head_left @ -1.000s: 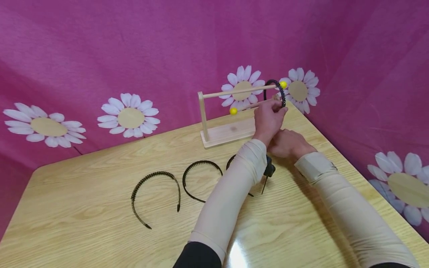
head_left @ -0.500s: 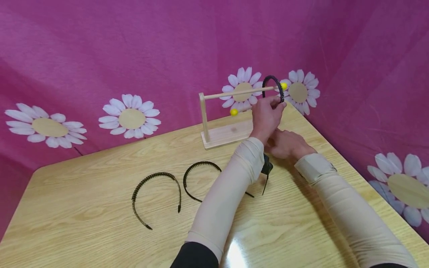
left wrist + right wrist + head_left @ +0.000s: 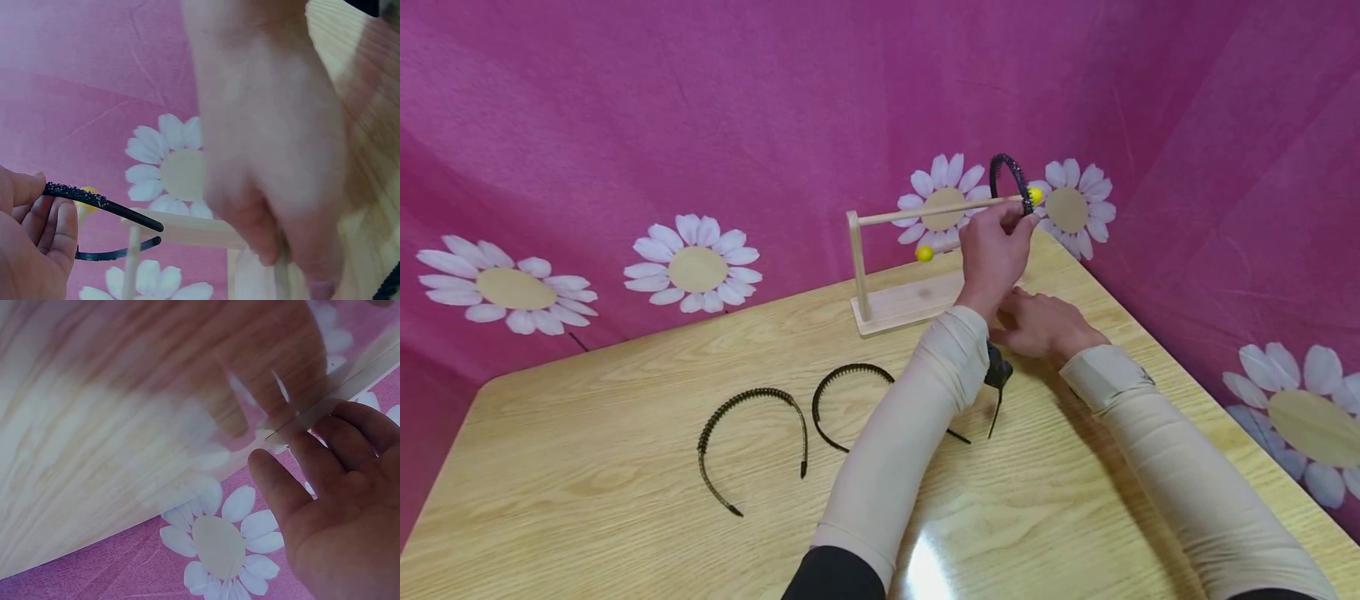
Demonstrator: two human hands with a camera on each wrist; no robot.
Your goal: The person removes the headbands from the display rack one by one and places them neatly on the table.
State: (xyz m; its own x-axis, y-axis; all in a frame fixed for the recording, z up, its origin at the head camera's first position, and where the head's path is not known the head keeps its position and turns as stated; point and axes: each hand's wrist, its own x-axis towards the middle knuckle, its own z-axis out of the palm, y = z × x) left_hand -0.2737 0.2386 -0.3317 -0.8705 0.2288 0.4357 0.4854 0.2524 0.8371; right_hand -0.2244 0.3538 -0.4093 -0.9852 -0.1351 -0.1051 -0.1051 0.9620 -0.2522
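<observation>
My left hand (image 3: 996,250) pinches a dark beaded headband (image 3: 1013,167) beside the yellow ball (image 3: 1035,197) at the end of the wooden stand's (image 3: 856,258) upper rod. The band crosses that rod; whether it fully encircles it I cannot tell. In the left wrist view, the headband (image 3: 87,197) points its two tips toward the stand. Lower down, my right hand (image 3: 1045,323) holds the stand at its right side, thumb and fingers on either side of the wood in the left wrist view. The right wrist view shows this hand (image 3: 344,506) from the palm side.
Dark headbands lie in a row on the wooden table (image 3: 587,467): one at left (image 3: 752,396), another (image 3: 850,369) beside it, and more partly hidden behind the left forearm. A pink flowered cloth (image 3: 775,100) hangs behind and to the right.
My left hand has moved slightly upward with the headband, so more of the band rises above the upper rod. The right hand has stayed at the stand.
</observation>
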